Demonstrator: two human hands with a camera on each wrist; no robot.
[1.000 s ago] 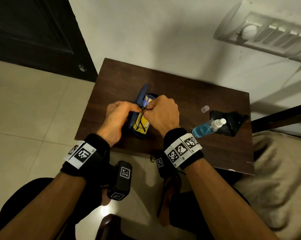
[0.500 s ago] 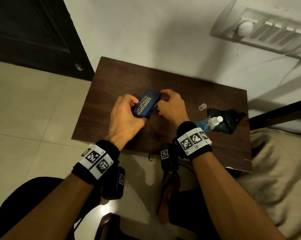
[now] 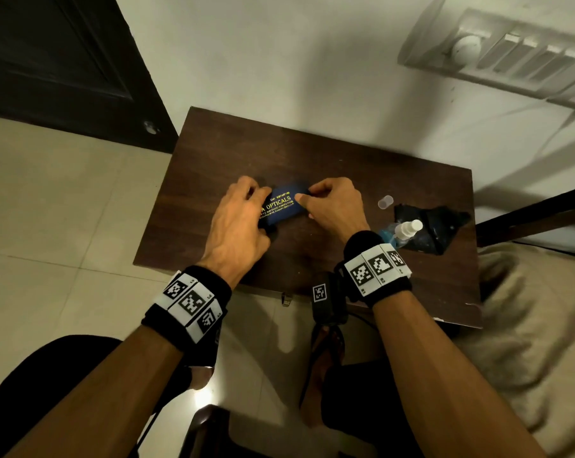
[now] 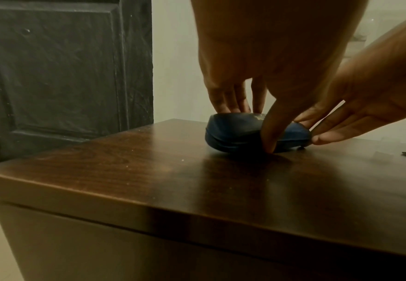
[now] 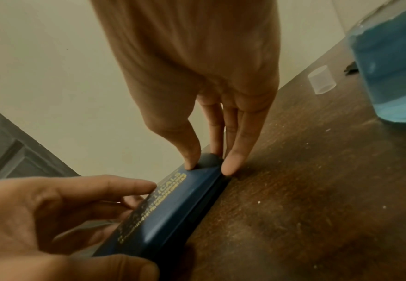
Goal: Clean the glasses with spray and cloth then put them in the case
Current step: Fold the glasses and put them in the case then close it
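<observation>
The dark blue glasses case (image 3: 284,206) with yellow lettering lies closed on the brown table (image 3: 213,160). The glasses are hidden from every view. My left hand (image 3: 259,209) grips the case's left end, thumb at the near side and fingers behind, as the left wrist view shows on the case (image 4: 235,133). My right hand (image 3: 307,204) pinches the right end, thumb on the lid and fingers at the end of the case (image 5: 173,205). A spray bottle (image 3: 395,234) of blue liquid lies right of my right wrist, its head on a black cloth (image 3: 435,226).
A small clear cap (image 3: 385,202) stands on the table between the case and the cloth. The table backs onto a white wall, with a dark door to the left. A beige blanket lies to the right, past the table's edge.
A second ago the case stood open, showing its yellow lining and the glasses. The lid has since come down, and the case has turned to lie crosswise, held at both ends.
</observation>
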